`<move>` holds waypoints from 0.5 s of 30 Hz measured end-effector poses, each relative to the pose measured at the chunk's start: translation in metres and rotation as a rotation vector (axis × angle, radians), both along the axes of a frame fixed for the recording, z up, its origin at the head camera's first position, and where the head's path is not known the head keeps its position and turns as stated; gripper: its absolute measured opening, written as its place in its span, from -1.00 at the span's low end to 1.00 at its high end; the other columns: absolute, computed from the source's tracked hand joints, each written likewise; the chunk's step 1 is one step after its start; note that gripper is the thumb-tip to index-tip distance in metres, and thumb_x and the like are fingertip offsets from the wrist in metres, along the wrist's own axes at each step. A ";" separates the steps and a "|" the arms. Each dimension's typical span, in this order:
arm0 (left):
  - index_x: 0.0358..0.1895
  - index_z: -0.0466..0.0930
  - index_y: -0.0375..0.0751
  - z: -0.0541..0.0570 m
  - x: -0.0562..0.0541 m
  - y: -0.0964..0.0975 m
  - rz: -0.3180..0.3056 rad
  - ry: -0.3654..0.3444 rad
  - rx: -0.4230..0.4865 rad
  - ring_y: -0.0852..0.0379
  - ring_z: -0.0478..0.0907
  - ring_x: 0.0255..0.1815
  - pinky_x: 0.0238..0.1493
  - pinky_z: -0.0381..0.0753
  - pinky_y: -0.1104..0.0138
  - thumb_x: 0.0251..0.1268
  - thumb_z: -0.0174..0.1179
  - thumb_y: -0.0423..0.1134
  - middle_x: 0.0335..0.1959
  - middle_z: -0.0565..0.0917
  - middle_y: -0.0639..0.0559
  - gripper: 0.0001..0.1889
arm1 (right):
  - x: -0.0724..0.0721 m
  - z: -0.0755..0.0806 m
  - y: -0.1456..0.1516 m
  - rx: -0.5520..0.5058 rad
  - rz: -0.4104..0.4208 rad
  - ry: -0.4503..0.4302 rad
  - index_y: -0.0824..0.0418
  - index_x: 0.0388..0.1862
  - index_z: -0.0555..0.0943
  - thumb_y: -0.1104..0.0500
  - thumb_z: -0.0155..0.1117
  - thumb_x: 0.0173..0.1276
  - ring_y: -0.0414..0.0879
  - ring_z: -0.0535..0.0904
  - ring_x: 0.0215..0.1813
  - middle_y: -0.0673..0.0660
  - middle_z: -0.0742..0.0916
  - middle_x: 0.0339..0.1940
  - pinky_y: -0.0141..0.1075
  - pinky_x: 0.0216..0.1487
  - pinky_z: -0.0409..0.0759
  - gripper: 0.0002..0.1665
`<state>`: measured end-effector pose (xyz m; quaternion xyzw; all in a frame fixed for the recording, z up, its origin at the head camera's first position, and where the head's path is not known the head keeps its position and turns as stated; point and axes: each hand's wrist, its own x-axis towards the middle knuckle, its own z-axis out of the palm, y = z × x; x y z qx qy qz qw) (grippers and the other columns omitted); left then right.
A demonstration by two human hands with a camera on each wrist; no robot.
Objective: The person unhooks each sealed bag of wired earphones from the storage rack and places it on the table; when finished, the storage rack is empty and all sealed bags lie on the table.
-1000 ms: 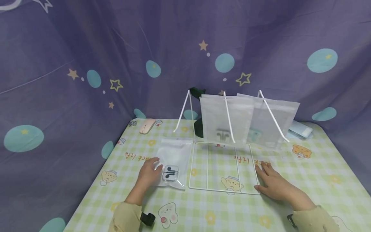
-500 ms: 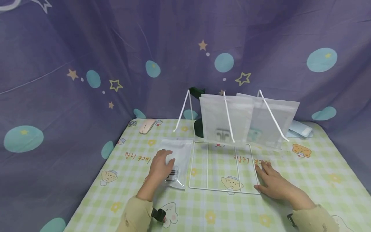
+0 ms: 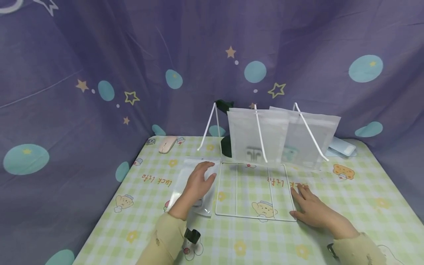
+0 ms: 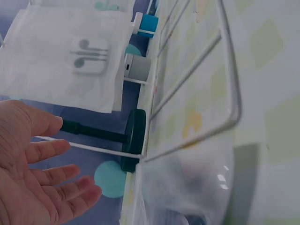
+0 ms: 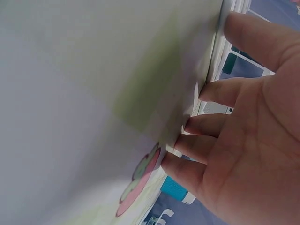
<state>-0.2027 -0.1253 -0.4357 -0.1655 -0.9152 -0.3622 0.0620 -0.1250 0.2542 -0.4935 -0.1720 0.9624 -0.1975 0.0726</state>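
Observation:
My left hand (image 3: 198, 184) hovers over a clear zip bag (image 3: 207, 205) lying on the table, fingers loosely bent and holding nothing. It covers most of the boxed earphones in that bag. A white wire rack (image 3: 245, 216) stands to the right of the bag. Two frosted bags hang from its hooks: the front bag (image 3: 243, 129) has earphones (image 4: 89, 56) inside, and the rear bag (image 3: 314, 136) contains something light blue. My right hand (image 3: 311, 209) rests with straight fingers on the table, its fingertips at the right edge of the rack's base.
Behind the rack stands a dark green stand (image 4: 133, 136). Also back there are a white block (image 4: 138, 68) and a blue-and-white item (image 4: 148, 24). A pink mouse (image 3: 168, 144) lies at the back left. A pale blue object (image 3: 342, 146) lies at the back right.
My left hand has moved right and forward, from the left edge of the clear bag to over its middle, toward the rack. My right hand, the rack and the bags stay put.

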 end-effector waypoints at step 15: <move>0.36 0.36 -0.26 0.009 -0.023 0.023 -0.049 -0.094 0.249 -0.17 0.50 0.17 0.11 0.49 -0.03 0.44 0.11 -0.27 0.30 0.46 -0.15 -0.53 | 0.000 -0.001 -0.001 0.012 0.002 0.006 0.54 0.39 0.24 -0.06 0.34 0.28 0.60 0.00 0.39 0.66 0.15 0.40 0.37 0.26 0.11 -0.05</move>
